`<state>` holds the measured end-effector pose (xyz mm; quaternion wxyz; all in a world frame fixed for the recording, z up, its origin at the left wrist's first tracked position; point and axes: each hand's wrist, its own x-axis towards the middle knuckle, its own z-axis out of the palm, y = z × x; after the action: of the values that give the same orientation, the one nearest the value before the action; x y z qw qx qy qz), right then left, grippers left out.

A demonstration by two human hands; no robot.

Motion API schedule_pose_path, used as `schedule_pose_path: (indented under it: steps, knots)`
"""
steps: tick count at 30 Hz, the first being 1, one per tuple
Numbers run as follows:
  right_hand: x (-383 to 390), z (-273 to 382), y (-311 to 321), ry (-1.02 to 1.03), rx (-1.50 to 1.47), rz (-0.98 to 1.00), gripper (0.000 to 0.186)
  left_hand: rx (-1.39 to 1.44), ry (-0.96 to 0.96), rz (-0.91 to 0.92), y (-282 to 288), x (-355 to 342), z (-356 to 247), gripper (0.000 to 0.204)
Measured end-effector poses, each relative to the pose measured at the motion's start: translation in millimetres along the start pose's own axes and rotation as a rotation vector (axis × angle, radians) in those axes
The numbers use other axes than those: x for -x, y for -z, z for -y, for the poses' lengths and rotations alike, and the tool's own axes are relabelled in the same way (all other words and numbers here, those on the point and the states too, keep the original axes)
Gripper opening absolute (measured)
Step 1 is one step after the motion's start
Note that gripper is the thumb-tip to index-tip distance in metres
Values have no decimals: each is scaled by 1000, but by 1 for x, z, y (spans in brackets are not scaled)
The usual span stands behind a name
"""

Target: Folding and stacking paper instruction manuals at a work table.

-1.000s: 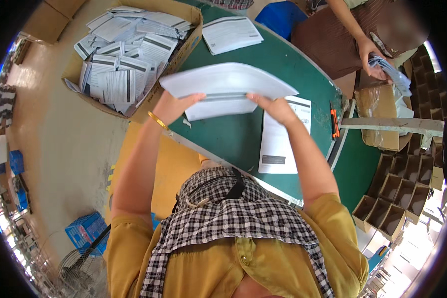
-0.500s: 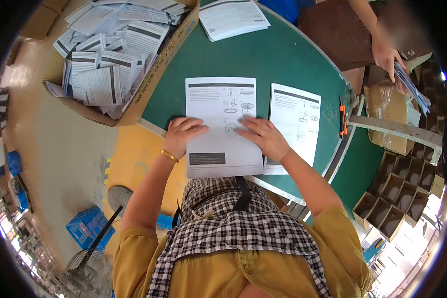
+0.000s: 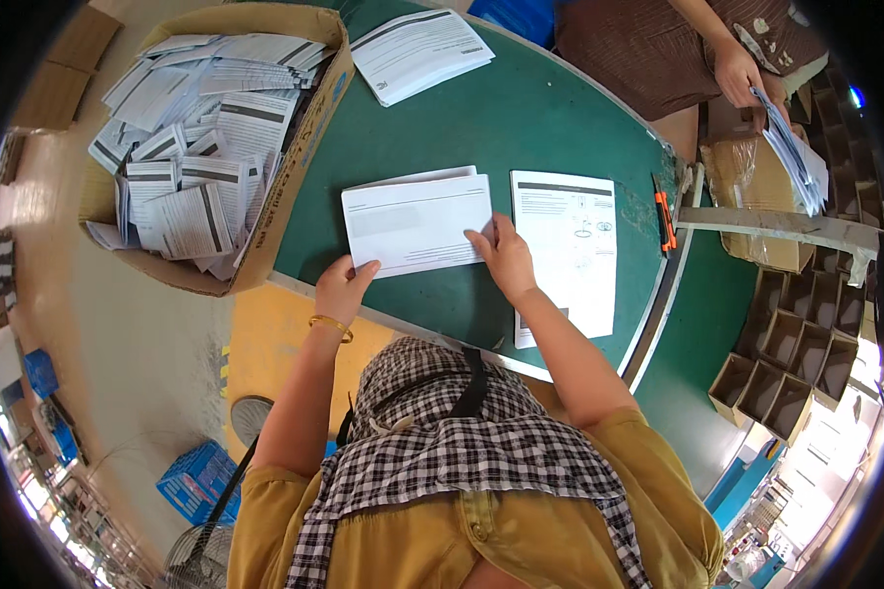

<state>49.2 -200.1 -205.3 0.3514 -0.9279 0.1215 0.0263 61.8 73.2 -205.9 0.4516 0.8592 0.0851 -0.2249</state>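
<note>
In front of me is a printed paper sheet folded in half point(image 3: 417, 226), its upper layer slightly askew so a second edge shows behind. My left hand point(image 3: 344, 290) pinches its lower left corner, thumb on top and fingers underneath. At the right edge my right hand point(image 3: 508, 257) grips it, thumb lying on the paper. Just right of that hand lies a stack of flat printed sheets point(image 3: 570, 270), partly covered by my forearm. Further back on the green table point(image 3: 521, 123) rests a pile of folded sheets point(image 3: 422, 54).
A cardboard box point(image 3: 309, 187) full of folded leaflets point(image 3: 192, 211) stands at the left. An orange cutter knife point(image 3: 664, 216) lies by the table's right edge. Beyond it, another person's hand point(image 3: 737, 74) holds papers point(image 3: 794, 152) over a carton point(image 3: 751, 177). Divided cardboard compartments point(image 3: 781, 368) sit lower right.
The flat sheet under my hands is now folded to about half its height. My hands have gone from lying on it to gripping its edges. The view has shifted slightly.
</note>
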Motion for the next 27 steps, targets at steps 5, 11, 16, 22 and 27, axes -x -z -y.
schedule_pose_path:
  steps: [5,11,16,22,27]
  knots:
    - [-11,2,-18,9,76,-72,55,-28,-12,-150,-5,-8,8,39]
    - [-12,10,-17,162,270,-111,45,-240,12,-148,-1,-12,-2,40]
    - [-14,8,-20,219,358,-164,35,-297,24,-116,-1,-16,-5,41]
    - [-15,6,-20,213,378,-129,37,-387,80,-114,-5,-18,-6,41]
    - [-13,8,-20,199,424,-87,37,-374,119,-90,-2,-20,-7,41]
